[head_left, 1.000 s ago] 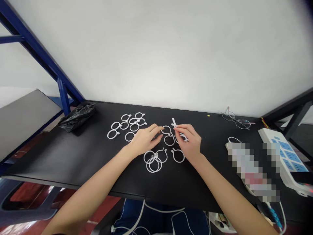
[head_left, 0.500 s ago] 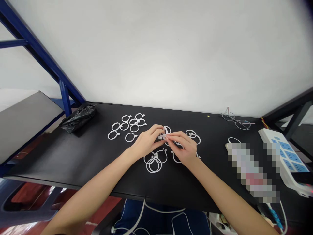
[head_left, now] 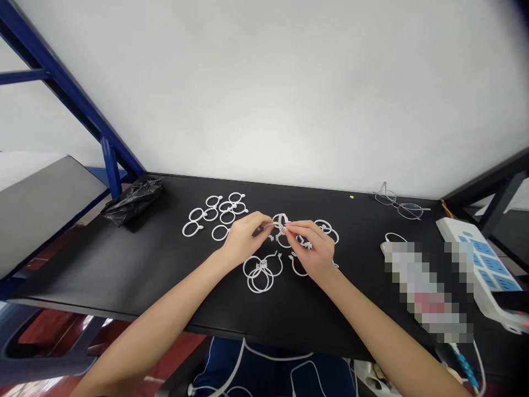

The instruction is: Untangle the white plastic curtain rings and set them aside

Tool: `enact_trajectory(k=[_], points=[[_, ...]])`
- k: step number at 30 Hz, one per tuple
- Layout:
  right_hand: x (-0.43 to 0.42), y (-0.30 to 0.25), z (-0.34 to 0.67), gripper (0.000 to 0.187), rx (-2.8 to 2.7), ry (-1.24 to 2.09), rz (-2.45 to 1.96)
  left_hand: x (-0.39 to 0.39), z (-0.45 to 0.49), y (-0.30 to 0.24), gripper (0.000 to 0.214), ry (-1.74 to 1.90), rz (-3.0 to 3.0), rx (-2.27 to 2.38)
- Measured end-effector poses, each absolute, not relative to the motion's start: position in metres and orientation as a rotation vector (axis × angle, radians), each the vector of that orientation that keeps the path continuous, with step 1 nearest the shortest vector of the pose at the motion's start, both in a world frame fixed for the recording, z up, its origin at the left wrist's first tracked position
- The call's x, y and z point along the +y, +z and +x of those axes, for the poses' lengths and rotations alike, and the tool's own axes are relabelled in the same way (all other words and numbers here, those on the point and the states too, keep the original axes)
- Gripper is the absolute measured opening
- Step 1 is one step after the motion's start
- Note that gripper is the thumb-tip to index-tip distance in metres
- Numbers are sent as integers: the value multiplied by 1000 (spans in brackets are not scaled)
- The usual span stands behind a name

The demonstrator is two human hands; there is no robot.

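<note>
Above the middle of the black table, my left hand and my right hand pinch a thin white plastic ring between them. My left fingertips grip one side, and my right thumb and fingers close on the other. Part of the ring is covered by the fingers. Loose white rings with small clip ends lie beneath and around my hands. A cluster of open rings is nearest to me, and more rings lie to the right, partly hidden by my right hand.
To the left lies a group of rings with joined ends. A crumpled black plastic bag sits at the far left. On the right are eyeglasses, a blurred-out phone-like object with a cable, and a white power strip.
My left fingertips have shifted slightly left, away from my right ones, and the held ring now shows stretched between them. The rings on the table look unmoved.
</note>
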State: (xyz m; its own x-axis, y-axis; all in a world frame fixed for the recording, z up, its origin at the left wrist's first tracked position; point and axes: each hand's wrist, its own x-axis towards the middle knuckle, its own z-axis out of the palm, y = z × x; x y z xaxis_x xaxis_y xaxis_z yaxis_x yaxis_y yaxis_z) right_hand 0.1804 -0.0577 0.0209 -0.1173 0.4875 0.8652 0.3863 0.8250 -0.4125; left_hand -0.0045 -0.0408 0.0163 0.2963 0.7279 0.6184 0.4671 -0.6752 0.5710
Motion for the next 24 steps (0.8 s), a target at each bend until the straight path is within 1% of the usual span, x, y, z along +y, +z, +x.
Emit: enact_trajectory(k=[4,13,19,24], points=[[-57,18,179,22,-1774,141,-698,-40,-2,22,8,1413,1953,1119],[-56,21,180,12,-1790,224,-769,-39,0,16,20,1507,1474,1147],[-59,17,176,13,-1849,266,-761,-34,0,22,32,1535,1197,1012],[-60,15,174,13,-1872,279,-751,-33,-1,25,33,1459,1092,979]])
